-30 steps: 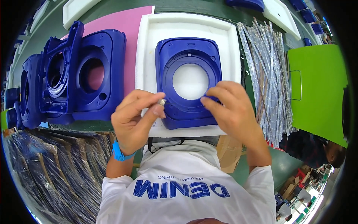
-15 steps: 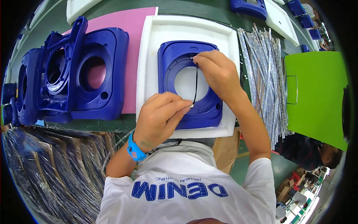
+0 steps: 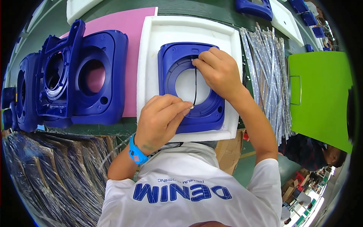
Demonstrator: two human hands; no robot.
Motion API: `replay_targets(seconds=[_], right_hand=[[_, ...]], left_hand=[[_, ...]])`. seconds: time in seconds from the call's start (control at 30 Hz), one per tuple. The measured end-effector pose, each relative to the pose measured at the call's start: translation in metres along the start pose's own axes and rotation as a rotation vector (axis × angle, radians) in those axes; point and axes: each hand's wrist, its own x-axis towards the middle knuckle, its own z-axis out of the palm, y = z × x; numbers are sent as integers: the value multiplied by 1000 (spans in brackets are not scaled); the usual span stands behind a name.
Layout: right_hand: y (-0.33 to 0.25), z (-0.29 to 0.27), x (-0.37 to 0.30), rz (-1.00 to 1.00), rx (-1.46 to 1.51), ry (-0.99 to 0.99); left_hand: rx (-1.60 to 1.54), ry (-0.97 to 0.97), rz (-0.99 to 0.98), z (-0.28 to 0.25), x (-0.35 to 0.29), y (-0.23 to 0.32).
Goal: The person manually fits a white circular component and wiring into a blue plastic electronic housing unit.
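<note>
Dark-green counter [image 3: 181,8]: both hands [image 3: 160,117] pinch a thin black cord [image 3: 196,83] across a blue plastic housing [image 3: 202,123], apparently for positioning; next requirement: alignment.

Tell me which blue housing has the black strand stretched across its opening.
The blue housing in the white foam tray: the black strand crosses its round hole between left hand and right hand. The other housings show none.

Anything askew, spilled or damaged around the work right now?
Only the silvery dotted strips look untidy: right of the white foam tray, they cross at different angles with uneven ends. I see no spill, nor obvious damage to the blue housing in the tray.
</note>
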Motion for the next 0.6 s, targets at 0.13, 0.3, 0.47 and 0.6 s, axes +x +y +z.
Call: replay_targets(seconds=[0.13, 0.3, 0.47, 0.6], right_hand=[[5, -2, 5, 27, 16, -26], [26, -34, 35, 146, 249, 104], [51, -4, 87, 531, 637, -818], [51, 44, 101, 594, 636, -754]], left_hand=[[11, -6, -36, -1, 0, 2], [188, 323, 10, -12, 10, -7], [371, 175, 136, -8, 43, -1], [452, 112, 101, -5, 52, -6]])
